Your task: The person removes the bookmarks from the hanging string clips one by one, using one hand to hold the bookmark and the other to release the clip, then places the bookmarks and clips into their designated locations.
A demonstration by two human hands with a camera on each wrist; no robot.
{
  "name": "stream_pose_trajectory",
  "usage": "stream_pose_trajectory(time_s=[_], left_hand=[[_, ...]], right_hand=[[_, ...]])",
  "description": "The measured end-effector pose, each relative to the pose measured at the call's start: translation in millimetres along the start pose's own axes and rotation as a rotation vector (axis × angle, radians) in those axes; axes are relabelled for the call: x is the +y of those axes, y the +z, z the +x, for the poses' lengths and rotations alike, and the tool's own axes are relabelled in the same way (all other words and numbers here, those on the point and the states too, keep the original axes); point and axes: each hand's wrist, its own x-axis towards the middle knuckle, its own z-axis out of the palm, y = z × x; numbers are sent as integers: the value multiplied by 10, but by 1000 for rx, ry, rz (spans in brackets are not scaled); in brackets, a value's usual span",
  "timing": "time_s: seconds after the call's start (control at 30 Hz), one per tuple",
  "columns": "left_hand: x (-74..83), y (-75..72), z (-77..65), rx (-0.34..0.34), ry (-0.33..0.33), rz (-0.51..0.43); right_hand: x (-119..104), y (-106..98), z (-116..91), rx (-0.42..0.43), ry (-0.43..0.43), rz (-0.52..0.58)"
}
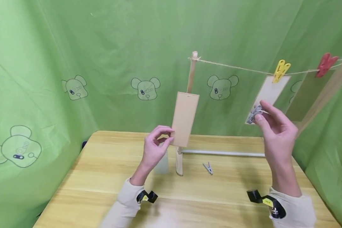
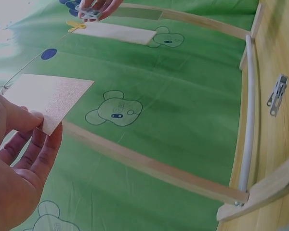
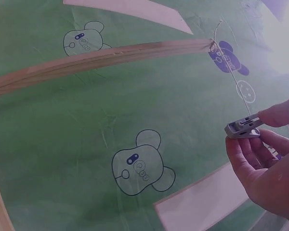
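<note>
My left hand [image 1: 156, 144] pinches a tan rectangular card [image 1: 186, 118] by its lower left edge between thumb and fingers. The card stands upright in the air and overlaps the left wooden post of a frame in the head view. My right hand [image 1: 280, 134] pinches a grey clothespin [image 1: 255, 114] between thumb and fingers, below the string [image 1: 231, 66]. In the right wrist view, the clothespin [image 3: 243, 126] lies across the fingertips. Just behind that hand, a white card [image 1: 269, 90] hangs from the string by a yellow clothespin [image 1: 281, 71].
Farther right, a red clothespin [image 1: 326, 65] holds a greenish card [image 1: 302, 95] on the string. The frame's left post [image 1: 191, 76] rises from a wooden foot [image 1: 179, 164], joined to a white bar [image 1: 222, 153]. Another grey clothespin [image 1: 208, 168] and a pale sheet [image 1: 161, 164] lie on the table [image 1: 102, 180].
</note>
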Motion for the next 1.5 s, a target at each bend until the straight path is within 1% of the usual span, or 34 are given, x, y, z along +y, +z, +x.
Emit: stream_pose_trajectory(time_s=[0.27, 0.4, 0.5, 0.67, 0.93, 1.13, 1.4, 1.5], left_hand=[[42, -201, -56, 26, 20, 23], [42, -299, -116, 47, 12, 15], [45, -372, -159, 66, -3, 8], [57, -482, -188, 91, -9, 15], [58, -665, -244, 134, -4, 21], [43, -818, -271, 161, -10, 37], [-4, -1036, -340, 199, -4, 41], [-8, -1096, -358, 219, -6, 46]], right_hand=[[54, -24, -116, 57, 2, 3], [69, -44, -187, 71, 16, -6], [85, -70, -243, 95, 30, 16], [121, -106, -302, 131, 59, 48], [185, -198, -344, 165, 74, 33], [220, -224, -363, 185, 93, 25], [311, -269, -410, 201, 92, 58], [346, -284, -414, 195, 94, 58]])
